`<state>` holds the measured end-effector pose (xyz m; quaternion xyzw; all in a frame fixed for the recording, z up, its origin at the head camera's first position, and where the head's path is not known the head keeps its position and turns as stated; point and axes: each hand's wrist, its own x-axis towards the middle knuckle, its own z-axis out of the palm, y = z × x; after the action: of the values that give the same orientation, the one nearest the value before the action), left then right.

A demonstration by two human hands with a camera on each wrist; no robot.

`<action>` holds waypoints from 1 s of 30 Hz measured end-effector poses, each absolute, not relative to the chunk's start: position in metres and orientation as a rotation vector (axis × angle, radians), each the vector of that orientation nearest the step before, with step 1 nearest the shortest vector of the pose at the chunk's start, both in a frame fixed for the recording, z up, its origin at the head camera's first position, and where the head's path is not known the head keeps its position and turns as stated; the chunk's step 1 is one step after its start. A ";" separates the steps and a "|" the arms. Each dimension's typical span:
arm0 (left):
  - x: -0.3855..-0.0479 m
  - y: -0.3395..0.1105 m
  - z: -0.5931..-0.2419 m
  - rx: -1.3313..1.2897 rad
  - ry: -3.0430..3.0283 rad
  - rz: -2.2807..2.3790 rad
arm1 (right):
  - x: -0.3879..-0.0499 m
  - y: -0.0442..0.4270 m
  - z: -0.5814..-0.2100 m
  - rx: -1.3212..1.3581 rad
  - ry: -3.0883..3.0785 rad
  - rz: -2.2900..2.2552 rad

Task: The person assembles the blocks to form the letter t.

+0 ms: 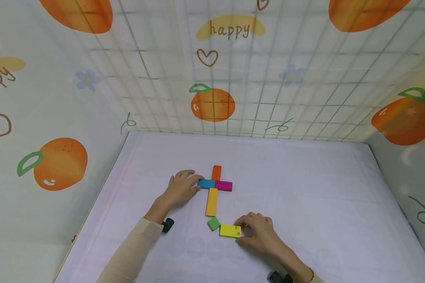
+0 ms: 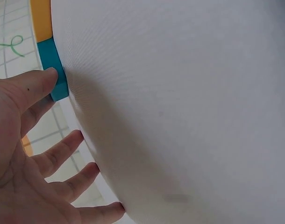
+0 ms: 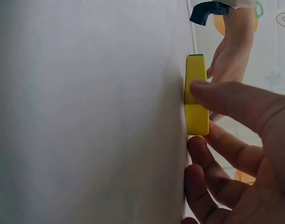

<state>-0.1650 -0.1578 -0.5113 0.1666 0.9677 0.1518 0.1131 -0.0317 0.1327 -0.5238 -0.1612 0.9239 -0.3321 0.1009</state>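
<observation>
At the left end of a blue block (image 1: 206,183), my left hand (image 1: 179,189) pinches it between thumb and forefinger; in the left wrist view its other fingers spread onto the table. The blue block meets a magenta block (image 1: 224,186) end to end. An orange-red block (image 1: 217,173) stands off their far side and a long amber block (image 1: 211,202) off the near side. Below it, a green square block (image 1: 214,223) lies turned like a diamond. Beside the green one is a yellow block (image 1: 230,230), its right end held by thumb and forefinger of my right hand (image 1: 260,234).
The blocks lie on a white tabletop (image 1: 304,188). A patterned sheet with oranges (image 1: 213,104) and grid lines rises behind the table and along both sides. Each wrist wears a small black device, one of them the left device (image 1: 168,225).
</observation>
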 end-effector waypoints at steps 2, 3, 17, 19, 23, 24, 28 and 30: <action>-0.165 -0.158 -0.512 0.491 2.838 0.447 | -0.032 0.133 -0.524 -0.479 2.732 -0.970; -0.165 -0.159 -0.512 0.492 2.838 0.448 | -0.032 0.132 -0.524 -0.481 2.734 -0.964; -0.166 -0.160 -0.514 0.481 2.841 0.408 | -0.031 0.132 -0.525 -0.503 2.732 -0.971; -0.166 -0.160 -0.515 0.481 2.840 0.406 | -0.032 0.132 -0.525 -0.508 2.733 -0.972; -0.166 -0.161 -0.516 0.487 2.842 0.419 | -0.032 0.132 -0.525 -0.509 2.732 -0.977; -0.166 -0.162 -0.516 0.491 2.843 0.425 | -0.032 0.132 -0.525 -0.508 2.728 -0.979; -0.166 -0.164 -0.517 0.504 2.847 0.441 | -0.033 0.134 -0.524 -0.514 2.696 -0.994; -0.165 -0.165 -0.517 0.513 2.858 0.460 | -0.033 0.136 -0.523 -0.522 2.668 -1.022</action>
<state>-0.1646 -0.1651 -0.5165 0.1736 0.9672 0.1556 0.1007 -0.0331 0.1361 -0.5233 -0.1785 0.9122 -0.3495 0.1181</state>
